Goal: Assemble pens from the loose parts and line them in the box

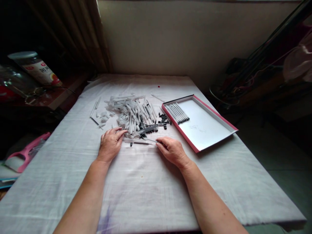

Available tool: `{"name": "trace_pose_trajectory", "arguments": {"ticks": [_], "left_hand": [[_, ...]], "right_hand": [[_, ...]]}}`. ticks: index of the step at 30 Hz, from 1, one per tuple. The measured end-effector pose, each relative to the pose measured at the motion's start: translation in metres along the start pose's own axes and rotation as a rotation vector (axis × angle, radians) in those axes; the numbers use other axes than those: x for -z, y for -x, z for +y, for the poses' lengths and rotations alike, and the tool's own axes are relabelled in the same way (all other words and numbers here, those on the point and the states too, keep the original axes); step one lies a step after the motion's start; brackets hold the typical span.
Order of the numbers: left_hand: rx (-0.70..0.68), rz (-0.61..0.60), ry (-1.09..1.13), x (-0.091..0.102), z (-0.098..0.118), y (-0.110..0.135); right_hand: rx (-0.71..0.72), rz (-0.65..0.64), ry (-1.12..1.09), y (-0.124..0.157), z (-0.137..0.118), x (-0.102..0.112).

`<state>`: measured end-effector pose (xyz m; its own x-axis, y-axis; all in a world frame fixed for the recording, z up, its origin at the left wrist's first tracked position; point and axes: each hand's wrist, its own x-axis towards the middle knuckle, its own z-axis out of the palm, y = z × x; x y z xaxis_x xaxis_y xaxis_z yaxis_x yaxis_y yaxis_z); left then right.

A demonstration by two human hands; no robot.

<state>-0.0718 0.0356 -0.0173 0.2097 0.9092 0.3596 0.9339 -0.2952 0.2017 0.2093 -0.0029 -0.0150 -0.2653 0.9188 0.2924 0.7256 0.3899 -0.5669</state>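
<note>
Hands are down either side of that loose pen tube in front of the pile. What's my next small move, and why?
Likely close the right hand on the loose tube and lift it. It lies alone on the cloth, just in front of the pile, its thin end by that hand; the left hand rests open at its other end.

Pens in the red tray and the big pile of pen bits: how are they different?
The pens in the red tray lie side by side in one neat row; the pile is jumbled. The tray pens are few; the pile holds many more. Both look clear with black parts.
</note>
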Motion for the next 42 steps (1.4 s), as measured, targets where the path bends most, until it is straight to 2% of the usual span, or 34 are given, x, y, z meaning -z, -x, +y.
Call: {"name": "trace_pose_trajectory", "arguments": {"ticks": [5, 9, 15, 19, 22, 25, 27, 30, 34, 42], "left_hand": [[0.03, -0.009, -0.024, 0.008, -0.007, 0.002], [0.096, -0.078, 0.003, 0.014, -0.014, 0.003], [0.188, -0.165, -0.005, 0.019, -0.008, 0.001], [0.187, -0.102, 0.019, 0.02, -0.006, 0.002], [0.21, -0.023, 0.163, 0.021, -0.004, 0.002], [0.228, -0.07, 0.473, 0.022, 0.006, 0.005], [0.183, -0.1, 0.64, 0.021, 0.016, 0.007], [0.065, -0.1, 0.758, 0.018, 0.03, 0.01], [0.006, -0.109, 0.792, 0.017, 0.039, 0.01], [-0.058, -0.12, 0.765, 0.017, 0.044, 0.013]], "right_hand": [[0.001, -0.009, 0.014, 0.0, 0.0, 0.001], [-0.004, -0.01, 0.022, 0.0, 0.001, 0.0], [-0.009, -0.002, 0.031, 0.001, 0.002, -0.002], [-0.02, 0.012, 0.015, 0.001, 0.002, -0.002], [-0.042, 0.068, -0.02, 0.0, 0.003, -0.002], [-0.023, 0.133, -0.133, 0.0, -0.001, 0.0], [0.012, 0.147, -0.211, 0.0, -0.005, 0.002], [0.057, 0.125, -0.233, 0.001, -0.012, 0.004], [0.08, 0.075, -0.193, 0.002, -0.017, 0.005], [0.076, 0.018, -0.184, 0.002, -0.018, 0.004]]}}
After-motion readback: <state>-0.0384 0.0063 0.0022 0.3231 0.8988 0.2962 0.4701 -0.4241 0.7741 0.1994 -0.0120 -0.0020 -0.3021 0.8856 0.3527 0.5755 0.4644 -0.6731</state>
